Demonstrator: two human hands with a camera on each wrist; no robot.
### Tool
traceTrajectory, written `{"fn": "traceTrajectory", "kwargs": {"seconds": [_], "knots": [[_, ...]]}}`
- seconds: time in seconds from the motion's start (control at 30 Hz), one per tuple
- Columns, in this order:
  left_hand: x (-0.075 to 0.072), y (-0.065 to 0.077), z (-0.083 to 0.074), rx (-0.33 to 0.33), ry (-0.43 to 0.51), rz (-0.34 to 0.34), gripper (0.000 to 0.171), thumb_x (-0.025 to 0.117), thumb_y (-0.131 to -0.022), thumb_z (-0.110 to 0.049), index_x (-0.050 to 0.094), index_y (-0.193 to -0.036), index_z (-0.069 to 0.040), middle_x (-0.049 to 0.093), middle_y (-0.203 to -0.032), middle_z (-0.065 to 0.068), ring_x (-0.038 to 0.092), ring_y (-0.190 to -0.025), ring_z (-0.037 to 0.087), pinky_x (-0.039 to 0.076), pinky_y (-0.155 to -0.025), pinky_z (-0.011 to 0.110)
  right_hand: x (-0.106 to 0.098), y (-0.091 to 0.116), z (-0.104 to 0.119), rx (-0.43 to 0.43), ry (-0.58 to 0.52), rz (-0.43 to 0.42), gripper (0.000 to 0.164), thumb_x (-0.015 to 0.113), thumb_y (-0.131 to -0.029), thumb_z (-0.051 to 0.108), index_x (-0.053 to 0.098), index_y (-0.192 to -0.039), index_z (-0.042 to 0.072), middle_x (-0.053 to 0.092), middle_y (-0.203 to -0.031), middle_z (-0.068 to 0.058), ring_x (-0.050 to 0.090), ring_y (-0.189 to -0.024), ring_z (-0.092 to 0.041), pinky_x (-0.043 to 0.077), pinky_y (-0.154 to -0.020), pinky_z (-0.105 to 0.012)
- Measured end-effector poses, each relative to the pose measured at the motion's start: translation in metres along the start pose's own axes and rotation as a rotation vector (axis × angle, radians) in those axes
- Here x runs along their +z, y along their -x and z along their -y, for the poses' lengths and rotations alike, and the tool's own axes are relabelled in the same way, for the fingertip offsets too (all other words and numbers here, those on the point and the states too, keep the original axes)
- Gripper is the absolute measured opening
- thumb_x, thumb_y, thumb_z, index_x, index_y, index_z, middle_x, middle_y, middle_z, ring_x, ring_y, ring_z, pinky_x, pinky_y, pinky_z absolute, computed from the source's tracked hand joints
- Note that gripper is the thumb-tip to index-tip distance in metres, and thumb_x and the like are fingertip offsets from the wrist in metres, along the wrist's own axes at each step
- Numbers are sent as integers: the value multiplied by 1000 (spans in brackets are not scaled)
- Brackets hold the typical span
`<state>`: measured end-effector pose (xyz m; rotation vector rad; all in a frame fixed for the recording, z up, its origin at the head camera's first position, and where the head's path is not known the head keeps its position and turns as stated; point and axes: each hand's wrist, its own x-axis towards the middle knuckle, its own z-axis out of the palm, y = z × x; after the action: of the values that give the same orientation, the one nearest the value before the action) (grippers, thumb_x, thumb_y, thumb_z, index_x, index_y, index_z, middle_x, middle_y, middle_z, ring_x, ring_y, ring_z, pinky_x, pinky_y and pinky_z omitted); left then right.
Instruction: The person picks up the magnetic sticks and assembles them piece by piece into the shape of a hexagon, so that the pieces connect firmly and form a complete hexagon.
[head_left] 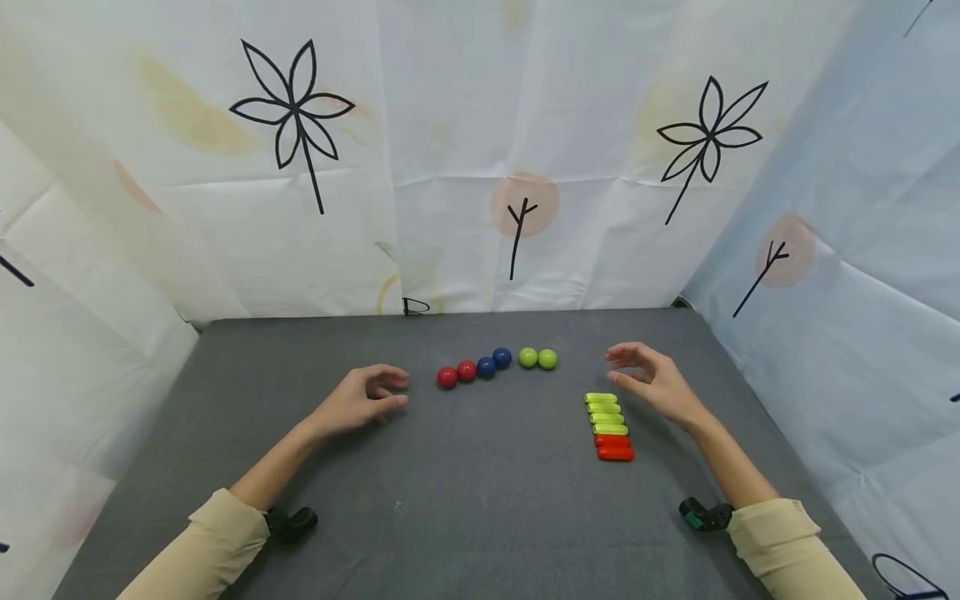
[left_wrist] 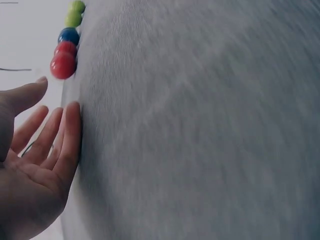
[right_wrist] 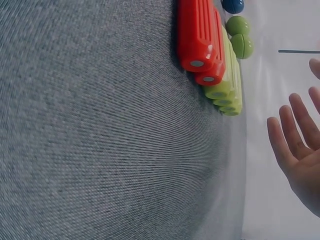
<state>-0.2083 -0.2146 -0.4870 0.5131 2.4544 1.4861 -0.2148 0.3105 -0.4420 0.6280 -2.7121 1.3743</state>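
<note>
My left hand (head_left: 369, 395) is held low over the table, left of a row of balls, its fingers loosely bent around nothing. Two red balls (head_left: 457, 374) begin the row on that side, followed by two blue balls (head_left: 494, 363) and two green balls (head_left: 537, 358). On the other side, my right hand (head_left: 651, 379) hovers with relaxed fingers just beyond a column of small rods. The yellow-green rods (head_left: 604, 413) lie side by side at the column's far end, and two red rods (head_left: 615, 447) lie at its near end.
A grey cloth (head_left: 480, 517) covers the table. White fabric walls (head_left: 450, 125) with flower and tree prints rise behind it and on both sides. Each wrist wears a dark band with a small device, such as the right wrist camera (head_left: 707, 515).
</note>
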Motion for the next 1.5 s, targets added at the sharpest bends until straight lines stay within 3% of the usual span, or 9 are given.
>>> {"fn": "traceTrajectory", "kwargs": {"seconds": [0.13, 0.33, 0.57, 0.77, 1.17, 1.5], "knots": [[8, -9, -2, -58, 61, -2, 49, 78, -102, -18, 62, -145, 0, 71, -137, 26, 77, -87, 17, 64, -62, 35, 2, 0, -4, -11, -19, 17, 35, 72, -104, 7, 64, -137, -2, 67, -135, -30, 70, -117, -13, 55, -96, -13], [20, -22, -7, -143, 139, -41, 49, 79, -101, -19, 62, -145, -3, 69, -143, 24, 75, -81, 16, 65, -61, 35, 4, 1, -7, -13, -53, 34, 33, 71, -104, 6, 65, -136, -2, 65, -133, -35, 70, -115, -10, 56, -95, -13], [34, -35, -11, -167, 260, -46, 54, 80, -100, -16, 60, -149, -3, 62, -151, 26, 73, -71, 13, 68, -68, 35, 3, 1, -8, -4, -59, 39, 33, 70, -105, 7, 64, -136, -3, 66, -133, -35, 66, -112, 3, 56, -94, -13], [46, -42, -14, -174, 320, -56, 55, 81, -99, -14, 60, -149, -3, 65, -148, 25, 74, -68, 12, 67, -68, 34, 2, 0, -8, 15, -53, 48, 33, 70, -105, 9, 64, -137, -2, 67, -134, -33, 65, -111, 6, 56, -94, -14], [60, -51, -21, -194, 315, -125, 49, 83, -97, -13, 64, -142, -4, 71, -141, 23, 75, -65, 12, 67, -64, 35, 1, 2, -10, 14, -81, 58, 33, 70, -105, 7, 63, -136, -4, 65, -133, -37, 66, -110, 7, 55, -96, -11], [58, -40, -19, -201, 255, -158, 42, 84, -96, -15, 69, -135, -6, 74, -133, 22, 76, -69, 13, 66, -61, 35, 1, 1, -13, 41, -77, 75, 36, 70, -106, 9, 62, -137, -9, 67, -134, -35, 65, -111, 6, 56, -95, -14]]}}
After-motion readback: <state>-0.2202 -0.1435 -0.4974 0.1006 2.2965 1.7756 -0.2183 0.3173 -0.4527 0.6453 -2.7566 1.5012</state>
